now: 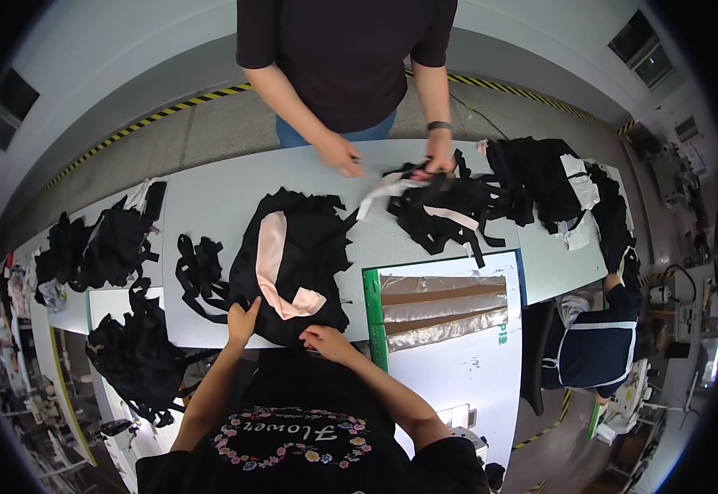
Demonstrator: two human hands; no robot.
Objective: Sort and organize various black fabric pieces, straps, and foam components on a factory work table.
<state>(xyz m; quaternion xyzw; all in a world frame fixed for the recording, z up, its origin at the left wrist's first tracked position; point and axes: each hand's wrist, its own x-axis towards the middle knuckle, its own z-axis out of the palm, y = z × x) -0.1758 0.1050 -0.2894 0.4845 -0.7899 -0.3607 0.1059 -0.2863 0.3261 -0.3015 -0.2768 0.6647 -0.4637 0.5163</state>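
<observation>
The black garment (293, 263) with its pink strip (272, 263) lies at the table's (211, 198) near edge. Your left hand (242, 319) grips its hem; your right hand (326, 339) presses flat, fingers loose. Pull unevenly and it may slide off or snag the black straps (198, 276) beside it.

— What is the stack (297, 247) under the hands made of?

— Cloth, soft and matt, black all through. The pink strip (275, 267) on top is cloth too, smooth, with a faint sheen.

— And the surface (211, 202)?

— Pale grey, smooth and matt, like laminate. The panel (445, 309) beside the stack looks like brown card under glossy, wrinkled clear film, with a green plastic-looking edge (373, 317).

— The other heaps?

— The far pile (441, 206) is the same matt black cloth, mixed with thin white strips. The left bundles (141, 354) are black cloth as well, limp and creased.

— The floor (235, 123)?

— Grey, dull, slightly rough.
</observation>
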